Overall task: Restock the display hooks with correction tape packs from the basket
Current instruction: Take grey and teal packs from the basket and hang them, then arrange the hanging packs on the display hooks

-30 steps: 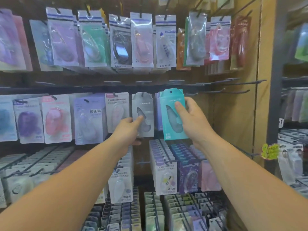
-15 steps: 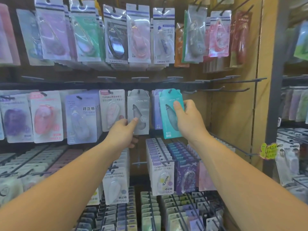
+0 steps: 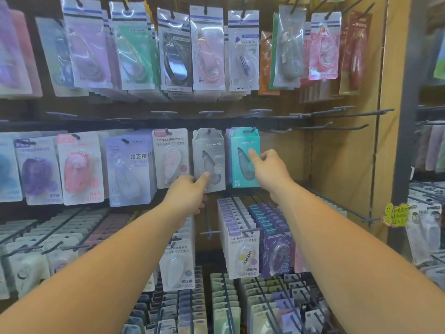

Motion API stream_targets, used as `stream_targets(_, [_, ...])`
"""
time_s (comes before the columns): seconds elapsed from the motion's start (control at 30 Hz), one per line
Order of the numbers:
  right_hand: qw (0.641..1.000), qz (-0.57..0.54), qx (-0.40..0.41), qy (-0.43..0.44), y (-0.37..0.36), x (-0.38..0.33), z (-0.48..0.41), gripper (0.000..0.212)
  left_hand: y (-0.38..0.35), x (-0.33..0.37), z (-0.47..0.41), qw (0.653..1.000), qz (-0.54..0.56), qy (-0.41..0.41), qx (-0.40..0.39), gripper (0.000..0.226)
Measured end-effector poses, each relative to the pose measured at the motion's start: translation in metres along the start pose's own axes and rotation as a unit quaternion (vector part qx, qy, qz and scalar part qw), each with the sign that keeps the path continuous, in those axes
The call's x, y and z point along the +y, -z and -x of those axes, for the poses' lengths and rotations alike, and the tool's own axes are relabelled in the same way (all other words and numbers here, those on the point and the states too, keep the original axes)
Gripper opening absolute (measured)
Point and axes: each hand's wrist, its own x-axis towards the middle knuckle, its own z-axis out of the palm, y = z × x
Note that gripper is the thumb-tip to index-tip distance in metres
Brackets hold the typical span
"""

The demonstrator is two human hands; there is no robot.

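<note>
**Both hands on packs in the middle row**

The right hand (image 3: 272, 169) pinches the teal correction tape pack (image 3: 242, 165), thumb on its front and fingers curled at its right edge. The pack hangs upright on a hook (image 3: 251, 129) in the middle row. Just to its left, the left hand (image 3: 187, 196) pinches the lower edge of the grey pack (image 3: 209, 157), thumb on front, fingers curled below

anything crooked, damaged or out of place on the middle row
Nothing looks damaged or spilled. The teal pack hangs about level on its hook, pinched by the right hand. So does the grey pack beside it, pinched low by the left hand. The only oddity is the bare hooks to their right.
</note>
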Motion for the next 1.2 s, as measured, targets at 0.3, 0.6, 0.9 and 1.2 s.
stream_targets(0.3, [0.991,0.122,0.009,0.057,0.057,0.046,0.084,0.028,0.016,-0.015,0.068,0.898,-0.292,-0.289,0.160,0.042])
stream_targets(0.6, [0.953,0.294,-0.068,0.023,0.144,0.134,0.217,0.018,-0.067,-0.061,0.155,0.849,-0.300,-0.435,-0.014,0.053])
stream_targets(0.9, [0.886,0.374,-0.264,-0.071,0.253,0.299,0.302,0.031,-0.219,-0.131,0.281,0.850,-0.307,-0.346,-0.253,0.058])
stream_targets(1.2, [0.832,0.435,-0.342,0.044,0.309,0.389,0.304,0.035,-0.328,-0.182,0.341,0.801,-0.385,-0.107,-0.445,0.084])
